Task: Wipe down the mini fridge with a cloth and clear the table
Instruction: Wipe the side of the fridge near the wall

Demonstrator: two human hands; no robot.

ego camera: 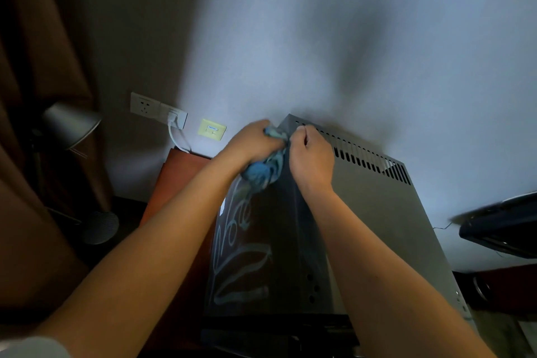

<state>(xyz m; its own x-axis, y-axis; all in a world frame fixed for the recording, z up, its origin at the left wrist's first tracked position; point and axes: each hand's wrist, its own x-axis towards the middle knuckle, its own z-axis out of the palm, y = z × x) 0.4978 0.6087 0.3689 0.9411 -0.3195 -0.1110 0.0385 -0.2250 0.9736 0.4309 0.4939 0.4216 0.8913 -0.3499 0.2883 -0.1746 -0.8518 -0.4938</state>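
The grey mini fridge [386, 218] stands against the wall, its top slotted with vents along the back and its dark left side marked with pale swirls. A bunched blue patterned cloth [266, 168] lies over the fridge's upper left edge near the back corner. My left hand [251, 144] grips the cloth from the left. My right hand [311, 154] is on the top beside it, fingers curled and pinching the cloth's upper end.
A reddish-brown table [177, 180] sits left of the fridge. On the wall are a socket plate with a white plug and cable [173, 119] and a yellow plate [212, 130]. A grey lamp [71, 125] and brown curtain stand at the left. A dark object [502, 227] juts in at right.
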